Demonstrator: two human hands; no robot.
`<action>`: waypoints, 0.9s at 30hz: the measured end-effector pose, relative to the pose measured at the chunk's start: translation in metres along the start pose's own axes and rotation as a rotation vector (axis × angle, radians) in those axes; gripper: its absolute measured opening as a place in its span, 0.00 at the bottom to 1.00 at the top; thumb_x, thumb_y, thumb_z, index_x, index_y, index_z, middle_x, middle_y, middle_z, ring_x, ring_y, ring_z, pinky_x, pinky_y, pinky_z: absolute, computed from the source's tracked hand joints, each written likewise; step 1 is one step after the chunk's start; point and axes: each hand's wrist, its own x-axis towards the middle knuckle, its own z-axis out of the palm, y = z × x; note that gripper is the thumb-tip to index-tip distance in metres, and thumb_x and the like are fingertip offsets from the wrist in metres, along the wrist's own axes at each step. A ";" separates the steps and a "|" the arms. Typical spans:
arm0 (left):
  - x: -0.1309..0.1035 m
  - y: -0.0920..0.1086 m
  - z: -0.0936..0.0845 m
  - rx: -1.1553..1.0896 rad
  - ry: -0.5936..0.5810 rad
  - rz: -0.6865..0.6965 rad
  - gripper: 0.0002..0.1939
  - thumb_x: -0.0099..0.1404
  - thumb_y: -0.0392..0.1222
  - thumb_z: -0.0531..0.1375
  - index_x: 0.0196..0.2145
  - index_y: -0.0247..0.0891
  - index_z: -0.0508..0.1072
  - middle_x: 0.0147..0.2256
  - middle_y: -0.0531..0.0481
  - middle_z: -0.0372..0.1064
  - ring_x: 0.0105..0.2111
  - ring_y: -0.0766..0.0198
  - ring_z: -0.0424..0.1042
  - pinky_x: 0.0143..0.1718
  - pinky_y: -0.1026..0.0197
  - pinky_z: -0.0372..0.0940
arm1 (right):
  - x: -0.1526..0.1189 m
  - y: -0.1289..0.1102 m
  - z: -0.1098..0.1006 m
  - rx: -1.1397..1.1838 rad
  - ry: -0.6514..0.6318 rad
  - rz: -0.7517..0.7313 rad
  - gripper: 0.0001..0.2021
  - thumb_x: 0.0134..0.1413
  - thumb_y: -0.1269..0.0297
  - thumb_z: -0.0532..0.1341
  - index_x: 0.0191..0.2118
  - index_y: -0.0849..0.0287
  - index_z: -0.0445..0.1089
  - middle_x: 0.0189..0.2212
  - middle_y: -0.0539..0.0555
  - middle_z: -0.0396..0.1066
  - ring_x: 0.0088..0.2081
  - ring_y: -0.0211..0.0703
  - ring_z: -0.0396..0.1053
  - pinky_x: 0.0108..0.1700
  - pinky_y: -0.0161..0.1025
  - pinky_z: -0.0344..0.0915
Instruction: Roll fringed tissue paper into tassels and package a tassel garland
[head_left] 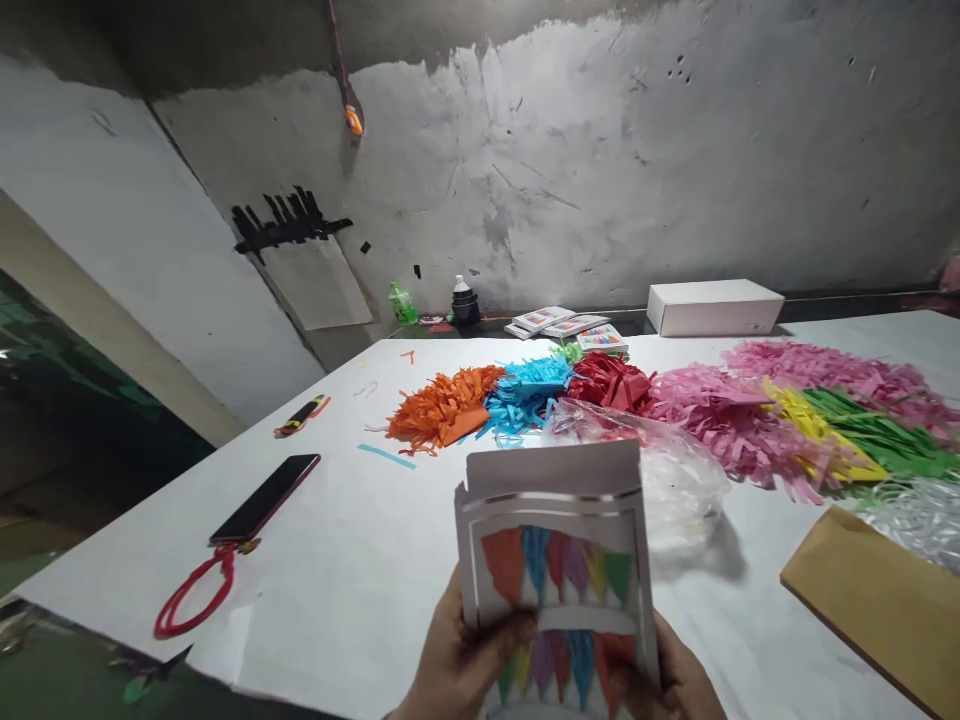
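My left hand [457,650] and my right hand [675,675] grip a white cardboard box [555,508] from both sides, low in the view. Colourful tassel garlands are printed on its front, and its top flap stands up. Both thumbs press on the printed face. Beyond the box lies a clear plastic bag [679,490]. Behind that, tissue-paper tassels are heaped in bunches: orange [442,405], blue [525,390], red [611,383], pink [720,410], yellow [832,440] and green [877,430].
On the left lie a phone [266,497] with a red cord [191,600] and a yellow-black cutter [300,415]. Printed boxes [555,320] and a long white box [712,308] rest by the wall. A brown cardboard piece [877,605] and white string [919,520] are at right.
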 end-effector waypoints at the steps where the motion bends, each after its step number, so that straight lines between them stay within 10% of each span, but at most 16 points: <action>1: 0.004 0.002 -0.006 -0.005 0.056 -0.029 0.24 0.42 0.48 0.77 0.35 0.37 0.77 0.27 0.49 0.78 0.31 0.50 0.78 0.33 0.56 0.75 | 0.003 0.001 -0.007 -0.053 -0.036 -0.099 0.38 0.56 0.29 0.49 0.59 0.52 0.68 0.43 0.58 0.79 0.41 0.57 0.78 0.40 0.46 0.75; 4: 0.022 0.014 -0.028 -0.053 0.259 -0.131 0.32 0.32 0.47 0.79 0.35 0.36 0.76 0.27 0.48 0.79 0.26 0.51 0.78 0.25 0.57 0.75 | 0.008 0.010 -0.027 -0.474 -0.054 -0.452 0.37 0.64 0.34 0.44 0.68 0.52 0.57 0.61 0.62 0.67 0.58 0.56 0.69 0.52 0.45 0.71; 10: 0.042 0.030 -0.047 -0.130 0.389 0.003 0.44 0.35 0.47 0.79 0.51 0.39 0.74 0.34 0.48 0.81 0.36 0.48 0.81 0.35 0.55 0.78 | -0.007 0.030 -0.024 -1.267 -0.148 -0.993 0.24 0.66 0.53 0.58 0.64 0.55 0.63 0.57 0.56 0.71 0.56 0.48 0.72 0.58 0.42 0.67; 15: 0.037 0.020 -0.042 -0.084 0.364 -0.008 0.45 0.37 0.49 0.79 0.54 0.40 0.74 0.37 0.47 0.81 0.37 0.47 0.81 0.38 0.53 0.78 | -0.029 0.000 -0.038 -1.113 -0.252 -0.857 0.27 0.68 0.63 0.56 0.69 0.50 0.54 0.56 0.50 0.72 0.54 0.40 0.73 0.53 0.32 0.71; 19: 0.035 0.017 -0.036 -0.055 0.329 -0.011 0.45 0.38 0.48 0.79 0.55 0.39 0.73 0.36 0.47 0.81 0.37 0.48 0.81 0.36 0.56 0.78 | -0.045 -0.022 -0.077 -1.109 -0.031 -0.567 0.34 0.66 0.58 0.57 0.73 0.55 0.45 0.64 0.57 0.62 0.61 0.52 0.66 0.53 0.42 0.73; 27: 0.035 0.006 -0.024 0.029 0.244 -0.016 0.37 0.44 0.47 0.77 0.52 0.37 0.75 0.43 0.45 0.80 0.44 0.49 0.78 0.41 0.58 0.77 | -0.069 -0.017 -0.101 -1.310 -0.063 -0.652 0.17 0.60 0.57 0.64 0.52 0.55 0.72 0.51 0.56 0.76 0.50 0.50 0.75 0.51 0.45 0.73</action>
